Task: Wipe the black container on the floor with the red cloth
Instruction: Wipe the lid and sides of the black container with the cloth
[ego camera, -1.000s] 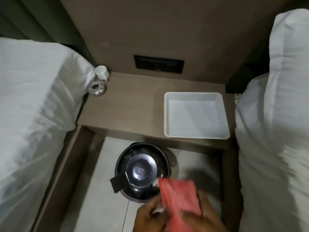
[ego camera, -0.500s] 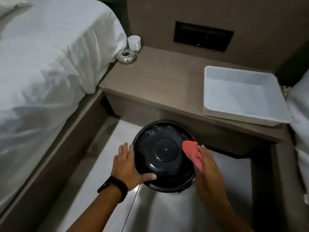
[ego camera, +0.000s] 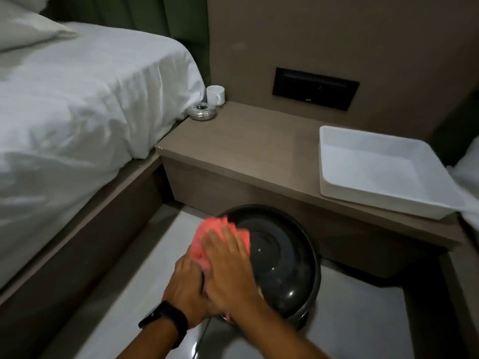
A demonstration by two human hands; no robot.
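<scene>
The round black container (ego camera: pixel 282 265) stands on the pale floor in front of the bedside table, its glossy underside facing up. The red cloth (ego camera: pixel 212 235) lies crumpled on the container's left upper part. My right hand (ego camera: pixel 228 270) presses flat on the cloth, fingers spread over it. My left hand (ego camera: pixel 186 283), with a black watch on the wrist, grips the container's left edge, partly hidden under the right hand. The container's left side is covered by both hands and the cloth.
A brown bedside table (ego camera: pixel 246 149) stands just behind the container, carrying a white tray (ego camera: pixel 375 193), a white cup (ego camera: pixel 215 95) and a metal ashtray (ego camera: pixel 202 112). A bed with white sheets (ego camera: pixel 77 104) and its wooden frame border the left. A second bed's sheet (ego camera: pixel 466 187) shows at the right edge.
My right hand has carried the red cloth from the container's right side across to its left upper part. My left hand stays on the left edge. The view has come closer.
</scene>
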